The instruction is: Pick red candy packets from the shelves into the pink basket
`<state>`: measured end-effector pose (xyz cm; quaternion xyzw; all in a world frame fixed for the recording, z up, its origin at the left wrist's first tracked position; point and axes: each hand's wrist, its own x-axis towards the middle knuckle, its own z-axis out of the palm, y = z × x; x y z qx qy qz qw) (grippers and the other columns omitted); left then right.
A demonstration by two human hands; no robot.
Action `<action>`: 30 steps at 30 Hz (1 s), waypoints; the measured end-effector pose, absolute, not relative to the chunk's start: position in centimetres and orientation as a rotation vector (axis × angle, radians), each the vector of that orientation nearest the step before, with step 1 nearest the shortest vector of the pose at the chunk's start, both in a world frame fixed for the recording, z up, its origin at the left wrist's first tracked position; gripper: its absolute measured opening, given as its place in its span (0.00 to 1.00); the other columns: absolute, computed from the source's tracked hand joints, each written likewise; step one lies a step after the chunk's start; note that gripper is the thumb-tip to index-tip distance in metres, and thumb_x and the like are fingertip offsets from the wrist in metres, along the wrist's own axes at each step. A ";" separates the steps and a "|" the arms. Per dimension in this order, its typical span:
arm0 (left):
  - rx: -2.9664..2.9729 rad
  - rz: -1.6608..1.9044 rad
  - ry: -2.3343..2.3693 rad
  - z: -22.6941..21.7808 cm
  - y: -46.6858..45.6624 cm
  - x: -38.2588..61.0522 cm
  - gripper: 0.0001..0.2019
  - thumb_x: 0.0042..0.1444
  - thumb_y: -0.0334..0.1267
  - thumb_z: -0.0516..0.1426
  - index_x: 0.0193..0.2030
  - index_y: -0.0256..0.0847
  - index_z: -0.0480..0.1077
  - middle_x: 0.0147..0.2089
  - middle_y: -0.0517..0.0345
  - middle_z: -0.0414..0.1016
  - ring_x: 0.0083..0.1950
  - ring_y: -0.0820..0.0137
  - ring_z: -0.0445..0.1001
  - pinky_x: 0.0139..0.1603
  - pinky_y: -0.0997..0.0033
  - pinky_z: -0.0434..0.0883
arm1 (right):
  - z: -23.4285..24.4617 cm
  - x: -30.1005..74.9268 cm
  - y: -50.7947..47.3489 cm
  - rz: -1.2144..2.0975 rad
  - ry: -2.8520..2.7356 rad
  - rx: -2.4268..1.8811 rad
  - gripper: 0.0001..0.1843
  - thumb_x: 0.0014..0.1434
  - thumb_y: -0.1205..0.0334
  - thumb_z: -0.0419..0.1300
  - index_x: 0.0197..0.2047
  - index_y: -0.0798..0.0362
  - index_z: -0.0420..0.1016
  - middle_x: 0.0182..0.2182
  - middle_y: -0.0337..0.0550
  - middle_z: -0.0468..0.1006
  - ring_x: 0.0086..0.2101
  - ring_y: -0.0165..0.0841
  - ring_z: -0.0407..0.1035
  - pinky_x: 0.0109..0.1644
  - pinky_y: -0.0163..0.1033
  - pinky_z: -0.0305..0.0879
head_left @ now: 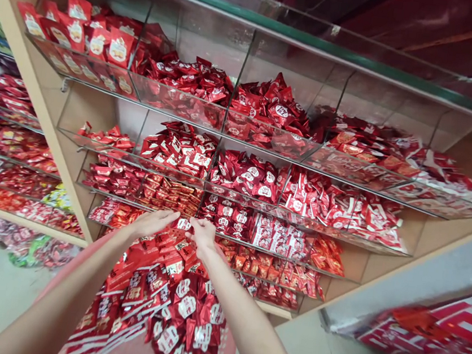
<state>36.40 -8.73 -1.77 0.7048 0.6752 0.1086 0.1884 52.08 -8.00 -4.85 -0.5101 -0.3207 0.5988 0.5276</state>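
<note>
Acrylic bins (226, 113) on wooden shelving (50, 122); red-and-white boxes (428, 324) lower right.

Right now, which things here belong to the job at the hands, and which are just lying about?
At the hands:
left hand
right hand
small red packet between them
heap of red packets below

Just around:
clear shelf bins
mixed packets on left shelves
blurred red-and-white boxes

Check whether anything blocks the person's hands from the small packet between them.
Nothing visible does. The small red-and-white packet sits between the left hand and the right hand, close against the right hand's fingers. No clear shelf divider or other packet crosses in front of it.
</note>
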 end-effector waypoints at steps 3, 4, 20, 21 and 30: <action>2.079 0.325 1.702 -2.1 -8.8 36.0 0.27 0.55 0.59 0.38 0.39 0.44 0.70 0.43 0.59 0.75 0.44 0.66 0.72 0.47 0.70 0.64 | -4.9 51.6 -8.1 1.439 -0.779 -1.244 0.14 0.44 0.60 0.66 0.21 0.55 0.64 0.18 0.31 0.62 0.19 0.20 0.61 0.23 0.27 0.68; 2.097 0.328 1.680 -2.1 -8.7 35.9 0.26 0.56 0.58 0.38 0.36 0.43 0.69 0.39 0.59 0.76 0.40 0.67 0.72 0.44 0.71 0.65 | -5.1 51.6 -8.1 1.448 -0.780 -1.239 0.15 0.44 0.59 0.66 0.20 0.55 0.63 0.18 0.30 0.61 0.18 0.20 0.60 0.23 0.27 0.69; 2.017 0.373 1.664 -5.2 -7.1 34.8 0.23 0.56 0.56 0.40 0.36 0.44 0.68 0.41 0.61 0.74 0.42 0.68 0.70 0.47 0.71 0.64 | -7.1 52.3 -8.2 1.514 -0.713 -1.219 0.13 0.50 0.63 0.62 0.21 0.55 0.62 0.18 0.31 0.59 0.18 0.20 0.57 0.28 0.30 0.72; 2.011 0.372 1.662 -5.1 -7.1 34.8 0.23 0.56 0.57 0.40 0.37 0.45 0.68 0.42 0.61 0.75 0.42 0.67 0.70 0.47 0.71 0.63 | -7.1 52.3 -8.3 1.524 -0.715 -1.213 0.13 0.50 0.63 0.62 0.21 0.55 0.63 0.19 0.32 0.60 0.19 0.20 0.58 0.28 0.31 0.72; 1.796 0.351 1.813 -3.6 -8.1 34.5 0.33 0.50 0.67 0.37 0.29 0.44 0.72 0.39 0.58 0.78 0.43 0.59 0.73 0.47 0.63 0.65 | -5.9 56.6 -10.7 1.323 -1.113 -1.175 0.11 0.48 0.57 0.59 0.21 0.54 0.64 0.20 0.32 0.65 0.22 0.25 0.62 0.30 0.34 0.69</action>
